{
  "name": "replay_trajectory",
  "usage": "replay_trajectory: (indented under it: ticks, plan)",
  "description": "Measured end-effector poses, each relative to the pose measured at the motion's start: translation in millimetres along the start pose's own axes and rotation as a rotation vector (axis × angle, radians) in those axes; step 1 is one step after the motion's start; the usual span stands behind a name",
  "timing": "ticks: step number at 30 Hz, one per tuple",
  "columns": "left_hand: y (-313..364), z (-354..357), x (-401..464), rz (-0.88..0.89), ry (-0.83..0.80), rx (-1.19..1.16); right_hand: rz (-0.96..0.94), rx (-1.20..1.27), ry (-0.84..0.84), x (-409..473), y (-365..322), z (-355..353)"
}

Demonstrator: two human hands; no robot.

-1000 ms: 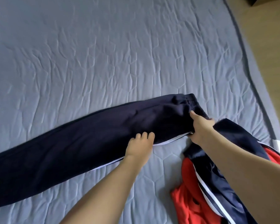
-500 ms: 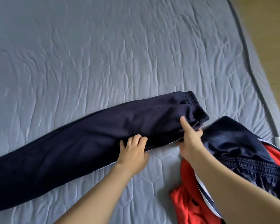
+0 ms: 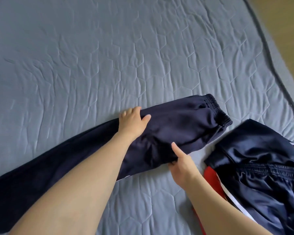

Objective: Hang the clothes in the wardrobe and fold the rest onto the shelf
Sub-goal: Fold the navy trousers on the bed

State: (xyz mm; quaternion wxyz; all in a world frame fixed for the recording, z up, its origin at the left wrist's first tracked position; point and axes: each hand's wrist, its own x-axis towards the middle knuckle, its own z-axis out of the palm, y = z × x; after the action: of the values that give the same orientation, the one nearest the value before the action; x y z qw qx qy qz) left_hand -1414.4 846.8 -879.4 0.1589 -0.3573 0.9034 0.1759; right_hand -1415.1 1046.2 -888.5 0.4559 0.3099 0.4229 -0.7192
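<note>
Navy trousers (image 3: 176, 126) lie stretched across the grey quilted bed (image 3: 109, 56), waistband to my right. For a clean fold I should line up both edges and keep the cloth taut. My left hand (image 3: 131, 122) grips the far edge, fingers curled over it. My right hand (image 3: 182, 164) pinches the near edge, thumb on top.

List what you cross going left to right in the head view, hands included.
Leg of the navy trousers → left hand → right hand → trousers' waistband → navy-and-red clothes pile.
</note>
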Motion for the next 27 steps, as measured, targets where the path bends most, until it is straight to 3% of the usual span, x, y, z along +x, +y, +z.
replay_trajectory:
  ticks: [3, 7, 11, 13, 16, 19, 21, 23, 25, 27]
  plan:
    - [3.1, -7.8, 13.0, 0.078, -0.02, -0.019, -0.051, 0.008, 0.122, 6.3, 9.0, 2.3]
    - [0.5, -16.3, 20.0, 0.141, 0.214, 0.055, -0.056, -0.118, 0.274, 22.7, 16.4, 4.4]
    - [-9.8, -1.1, 24.3, 0.039, 0.019, 0.072, -0.101, -0.204, 0.398, 34.7, 30.4, 0.6]
    - [-14.0, -1.3, 27.7, 0.056, 0.016, 0.163, -0.137, -0.248, 0.467, 35.2, 32.7, 1.6]
    - [-14.5, -2.4, 37.1, 0.067, 0.102, 0.16, -0.178, -0.297, 0.581, 34.0, 26.3, 7.2]
    - [-17.6, 7.8, 39.4, 0.037, 0.177, 0.26, -0.16, -0.269, 0.582, 29.1, 15.6, 11.3]
    - [-17.1, 15.6, 35.5, 0.013, 0.263, 0.313, -0.238, -0.404, 0.634, 23.6, 10.0, 7.7]
    - [-10.7, 23.4, 18.7, 0.142, 0.421, 0.284, -0.454, -0.594, 0.735, 14.3, 3.0, 5.1]
    - [-1.3, 33.3, -17.9, 0.444, 0.534, 0.138, -0.635, -0.646, 0.783, 3.8, -7.2, 7.0]
    - [4.1, 44.4, -69.2, 0.668, 0.478, 0.026, -0.699, -0.637, 0.782, -0.6, -18.5, 10.6]
